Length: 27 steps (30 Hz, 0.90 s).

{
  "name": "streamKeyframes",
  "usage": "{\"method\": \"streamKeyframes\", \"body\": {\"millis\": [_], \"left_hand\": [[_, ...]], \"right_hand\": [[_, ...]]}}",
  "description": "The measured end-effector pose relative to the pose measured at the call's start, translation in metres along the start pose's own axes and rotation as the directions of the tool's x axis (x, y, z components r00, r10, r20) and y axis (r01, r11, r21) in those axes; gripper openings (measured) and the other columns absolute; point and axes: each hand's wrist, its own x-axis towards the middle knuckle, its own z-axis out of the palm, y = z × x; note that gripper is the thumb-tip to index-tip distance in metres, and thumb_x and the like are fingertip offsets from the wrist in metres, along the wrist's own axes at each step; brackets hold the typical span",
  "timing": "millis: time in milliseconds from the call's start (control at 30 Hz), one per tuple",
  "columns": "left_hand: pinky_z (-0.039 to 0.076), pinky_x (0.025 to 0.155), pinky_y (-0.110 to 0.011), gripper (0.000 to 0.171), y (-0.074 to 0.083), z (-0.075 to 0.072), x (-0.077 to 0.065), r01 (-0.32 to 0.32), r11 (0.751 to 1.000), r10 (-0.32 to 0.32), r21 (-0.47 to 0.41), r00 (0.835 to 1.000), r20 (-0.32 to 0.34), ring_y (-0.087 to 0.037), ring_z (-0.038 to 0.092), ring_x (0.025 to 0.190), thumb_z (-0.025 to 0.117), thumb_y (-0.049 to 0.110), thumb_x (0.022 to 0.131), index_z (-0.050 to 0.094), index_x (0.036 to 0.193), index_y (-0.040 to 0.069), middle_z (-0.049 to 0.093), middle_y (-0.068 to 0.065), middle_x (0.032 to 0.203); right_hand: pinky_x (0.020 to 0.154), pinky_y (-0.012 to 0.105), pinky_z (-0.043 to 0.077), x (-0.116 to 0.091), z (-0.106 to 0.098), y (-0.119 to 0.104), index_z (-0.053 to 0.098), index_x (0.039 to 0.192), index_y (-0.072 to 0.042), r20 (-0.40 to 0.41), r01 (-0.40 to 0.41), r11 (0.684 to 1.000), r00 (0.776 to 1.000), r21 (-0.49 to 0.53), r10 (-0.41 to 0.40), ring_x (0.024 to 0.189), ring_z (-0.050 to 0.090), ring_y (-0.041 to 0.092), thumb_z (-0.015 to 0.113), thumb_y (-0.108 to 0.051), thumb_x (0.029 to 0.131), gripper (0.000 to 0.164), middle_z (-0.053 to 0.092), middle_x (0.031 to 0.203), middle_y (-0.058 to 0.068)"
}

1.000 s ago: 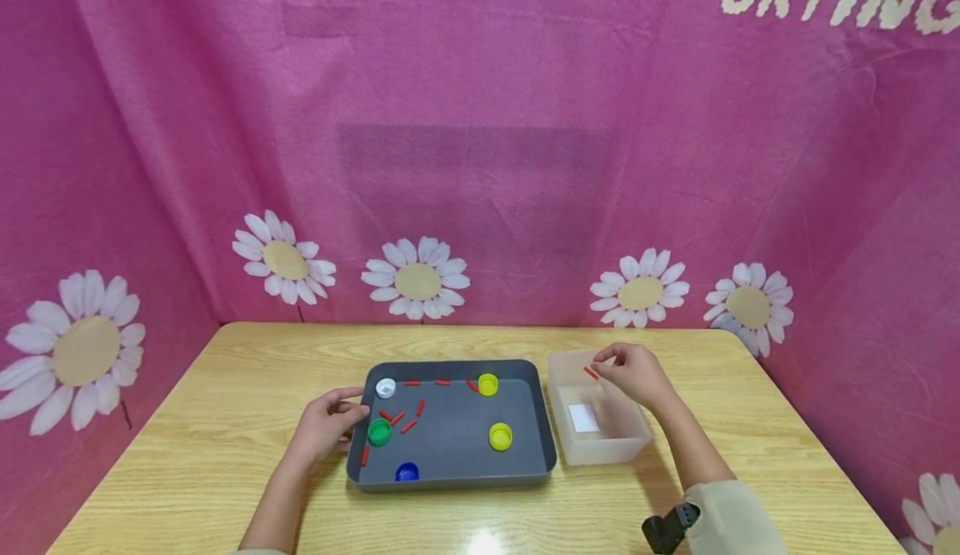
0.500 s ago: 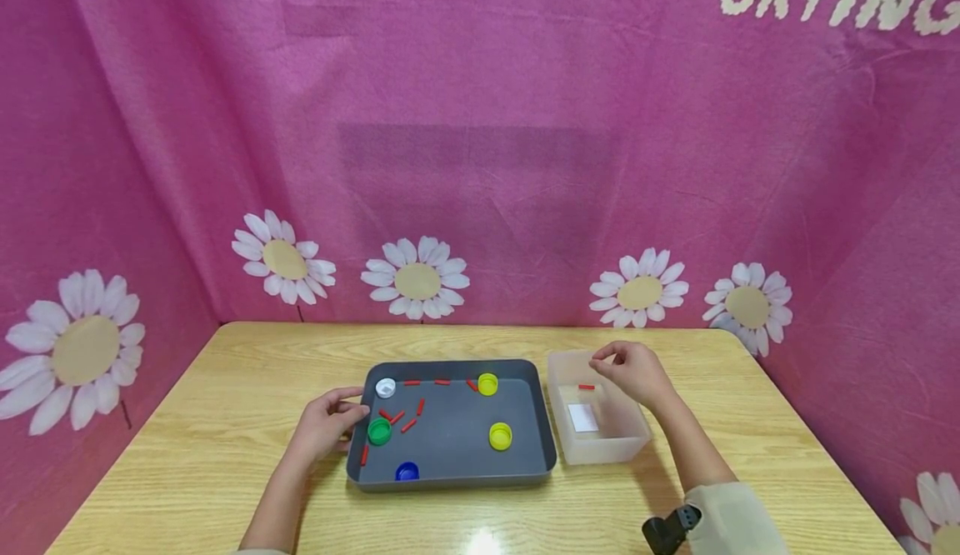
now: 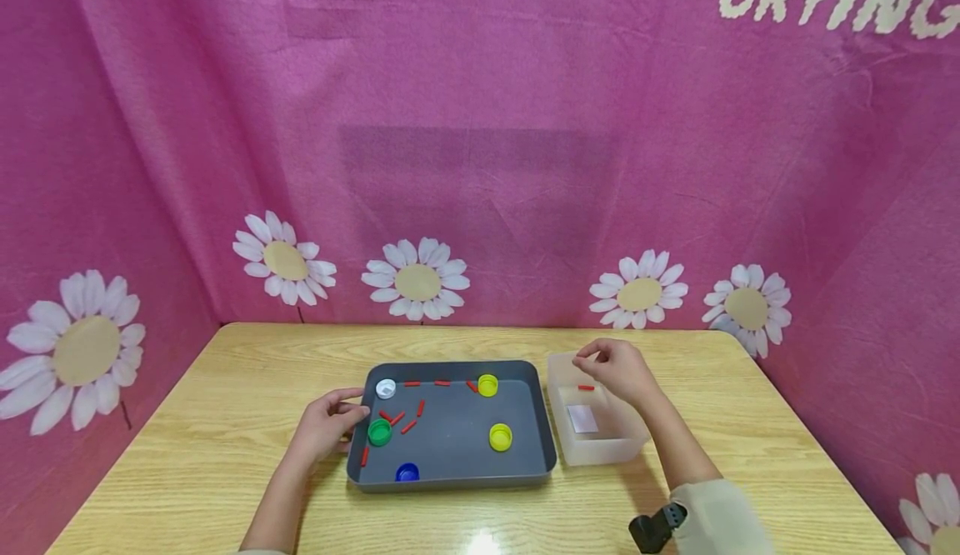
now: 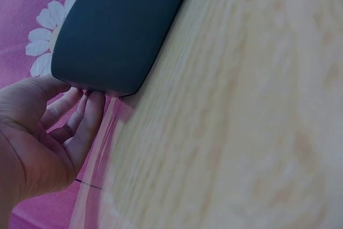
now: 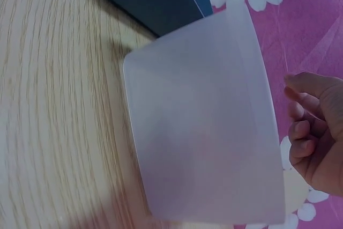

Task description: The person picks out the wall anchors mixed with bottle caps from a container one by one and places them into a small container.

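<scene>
My left hand (image 3: 322, 428) grips the left end of a dark grey tray (image 3: 457, 455), thumb at the rim and fingers against the outer wall. Inside the tray lie several short red sticks (image 3: 421, 407) and bottle caps: white (image 3: 386, 388), green (image 3: 379, 432), blue (image 3: 407, 472) and two yellow ones (image 3: 500, 437). Over the back of a translucent plastic bin (image 3: 606, 453) hovers my right hand (image 3: 617, 369), fingers loosely curled, nothing between thumb and forefinger. One red stick (image 3: 586, 387) lies in the bin behind a white square (image 3: 582, 418). In the right wrist view, the bin's wall (image 5: 203, 127) hides its contents.
Tray and bin stand side by side on a wooden table (image 3: 225, 422), the bin at the right. Behind the table hangs a pink cloth (image 3: 480, 205) with white flowers. A black device (image 3: 657, 528) is strapped at my right sleeve.
My right hand let go of a red stick, which dropped into the bin. Since then the hand has shifted slightly left. My left hand and the tray have stayed put.
</scene>
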Motion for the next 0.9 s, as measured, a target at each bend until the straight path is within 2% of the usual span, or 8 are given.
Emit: {"method": "streamKeyframes", "body": {"millis": [267,533,900], "left_hand": [[0.055,0.059,-0.035,0.042,-0.002,-0.001,0.001,-0.003,1.0,0.003,-0.005,1.0,-0.001,-0.015,0.062,0.071,0.062,0.012,0.087,0.054,0.127,0.002,0.065,-0.017,0.104],[0.055,0.058,-0.034,0.043,-0.002,0.0,0.002,-0.01,1.0,0.01,-0.016,1.0,0.001,-0.015,0.062,0.07,0.063,0.012,0.086,0.054,0.127,0.002,0.065,-0.015,0.1],[0.055,0.058,-0.034,0.041,-0.003,0.0,0.002,-0.006,1.0,0.006,-0.015,1.0,-0.005,-0.015,0.061,0.07,0.062,0.012,0.087,0.054,0.126,0.002,0.065,-0.017,0.102]], "right_hand": [[0.05,0.025,0.036,0.002,0.008,-0.011,0.07,0.09,-0.005,0.013,-0.003,1.0,1.0,0.025,0.003,0.055,0.044,0.01,0.069,-0.021,0.081,0.018,0.05,0.06,-0.001],[0.05,0.026,0.041,0.004,0.015,-0.02,0.069,0.091,-0.007,0.026,-0.015,0.999,1.0,0.048,0.013,0.053,0.05,0.011,0.069,-0.022,0.082,0.018,0.053,0.061,0.0],[0.046,0.025,0.036,0.009,0.025,-0.037,0.07,0.091,-0.009,0.044,-0.001,0.999,0.999,0.053,-0.001,0.049,0.043,0.011,0.069,-0.023,0.082,0.017,0.05,0.061,-0.001]]}}
